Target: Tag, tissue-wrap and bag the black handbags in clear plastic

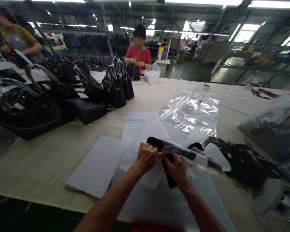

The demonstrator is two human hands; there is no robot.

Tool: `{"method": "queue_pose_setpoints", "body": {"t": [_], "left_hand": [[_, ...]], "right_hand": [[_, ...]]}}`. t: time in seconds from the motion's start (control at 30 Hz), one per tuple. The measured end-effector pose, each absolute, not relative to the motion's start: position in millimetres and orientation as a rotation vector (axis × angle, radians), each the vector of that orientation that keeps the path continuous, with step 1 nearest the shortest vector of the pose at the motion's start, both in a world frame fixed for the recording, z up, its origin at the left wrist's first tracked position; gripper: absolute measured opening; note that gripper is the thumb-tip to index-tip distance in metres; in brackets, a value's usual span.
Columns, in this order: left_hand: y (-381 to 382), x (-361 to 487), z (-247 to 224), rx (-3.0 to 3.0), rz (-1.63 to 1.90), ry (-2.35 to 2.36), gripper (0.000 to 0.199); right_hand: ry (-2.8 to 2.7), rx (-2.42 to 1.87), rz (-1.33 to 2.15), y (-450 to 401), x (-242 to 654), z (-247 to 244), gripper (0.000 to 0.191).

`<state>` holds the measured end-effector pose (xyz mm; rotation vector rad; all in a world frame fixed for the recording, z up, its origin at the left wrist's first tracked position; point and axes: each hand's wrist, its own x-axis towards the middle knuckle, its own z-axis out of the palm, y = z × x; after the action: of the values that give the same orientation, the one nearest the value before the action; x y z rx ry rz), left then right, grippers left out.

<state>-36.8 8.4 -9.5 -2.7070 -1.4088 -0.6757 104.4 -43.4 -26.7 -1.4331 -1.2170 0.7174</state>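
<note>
A black handbag (155, 142) lies on white tissue paper in front of me, mostly hidden by my hands and the paper. Its handle (192, 153), wrapped in clear film, stretches to the right. My left hand (147, 158) is closed over the bag's near side, fingers curled on the black material. Close against it, my right hand (176, 168) is pinched with fingertips meeting the left ones; what they grip is too small to make out. A flat black piece (169, 178) hangs below the right fingers. White tissue paper (145, 130) stands up around the bag.
Clear plastic bags (195, 108) lie beyond the tissue. White sheets (95, 166) are stacked at left. Black handbags (38, 112) crowd the table's left side. Black straps (246, 164) and a filled plastic bag (275, 125) lie right. A co-worker in red (138, 54) handles a bag opposite.
</note>
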Motion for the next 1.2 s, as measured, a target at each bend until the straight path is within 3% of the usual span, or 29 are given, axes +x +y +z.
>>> {"method": "queue_pose_setpoints", "body": {"t": [0.17, 0.3, 0.47, 0.8, 1.0, 1.2], "left_hand": [[9.4, -28.7, 0.3, -2.664, -0.573, -1.658, 0.054], [5.3, -29.7, 1.3, -2.613, -0.63, -1.712, 0.052], [1.0, -31.6, 0.9, -2.575, -0.627, -1.675, 0.055], [1.1, -33.9, 13.5, -2.616, -0.444, -1.922, 0.061], [7.5, -41.7, 20.6, -2.673, -0.389, -2.123, 0.055], [1.0, -35.8, 25.7, -2.669, -0.308, -2.009, 0.051]], "right_hand": [[-1.089, -1.445, 0.755, -46.6, 100.6, -37.7, 0.04], [-0.794, -1.303, 1.102, -54.3, 97.3, -29.6, 0.048], [-0.506, -1.167, 1.224, -61.5, 82.7, -21.2, 0.058], [-0.423, -1.009, 1.857, -75.7, 78.2, -21.4, 0.04], [-0.397, -1.005, 1.785, -75.9, 70.0, -31.2, 0.038], [-0.181, -0.94, 1.657, -72.1, 70.8, -47.2, 0.041]]}}
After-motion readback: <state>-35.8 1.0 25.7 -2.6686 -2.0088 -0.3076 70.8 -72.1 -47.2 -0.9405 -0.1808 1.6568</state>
